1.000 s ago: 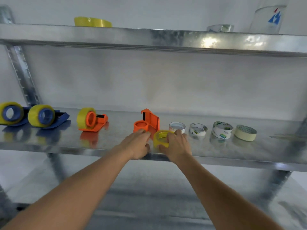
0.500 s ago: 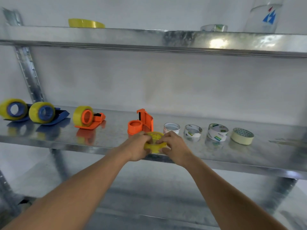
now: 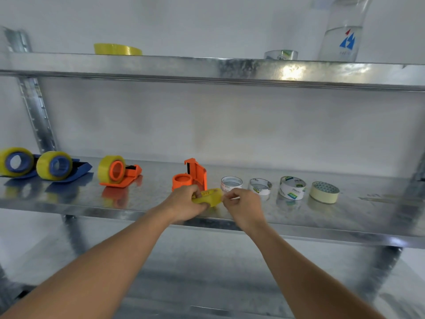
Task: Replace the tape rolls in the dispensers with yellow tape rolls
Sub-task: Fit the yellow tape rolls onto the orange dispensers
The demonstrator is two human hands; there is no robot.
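Note:
My left hand [image 3: 187,204] grips a yellow tape roll [image 3: 211,197] just above the front of the middle shelf [image 3: 322,223]. My right hand [image 3: 241,203] pinches at the roll's right side, apparently on its loose end. Right behind stands an orange dispenser [image 3: 192,178] lying open, its hub bare. Further left sit an orange dispenser with a yellow roll [image 3: 115,172] and two blue dispensers with yellow rolls [image 3: 54,165], [image 3: 15,161].
Three white-cored rolls [image 3: 231,184], [image 3: 261,187], [image 3: 292,188] and a cream masking roll [image 3: 324,192] line the shelf to the right. On the upper shelf lie a yellow roll [image 3: 117,49], a clear roll [image 3: 280,55] and a glass bottle [image 3: 342,31].
The yellow roll was lifted off the shelf and passed into my left hand. My right hand shifted from gripping it to pinching at its right edge.

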